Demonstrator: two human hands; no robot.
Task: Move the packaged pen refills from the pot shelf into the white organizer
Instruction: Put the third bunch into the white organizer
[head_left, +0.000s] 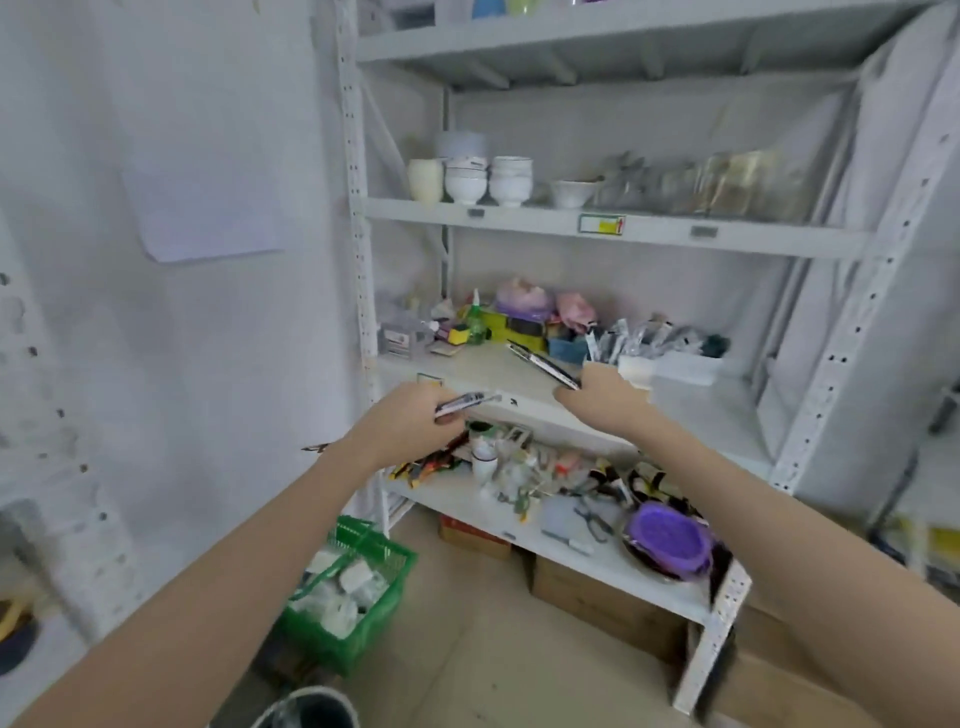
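My left hand (410, 423) grips a packaged pen refill (465, 402) in front of the middle shelf's front edge. My right hand (605, 397) holds a second refill pack (543, 364), tilted up to the left over the shelf board (493, 364). Just right of that hand stands the white organizer (670, 366), with several refill packs (631, 338) sticking out of it. The pot shelf (519, 215) above carries white pots and bowls (467, 179); I see no refill packs on it.
Clutter fills the back of the middle shelf: a glue bottle (475, 319), plastic bags (522, 299), small boxes. The lower shelf holds a purple lid (670, 540) and loose items. A green basket (353, 587) and cardboard boxes (608, 603) stand on the floor.
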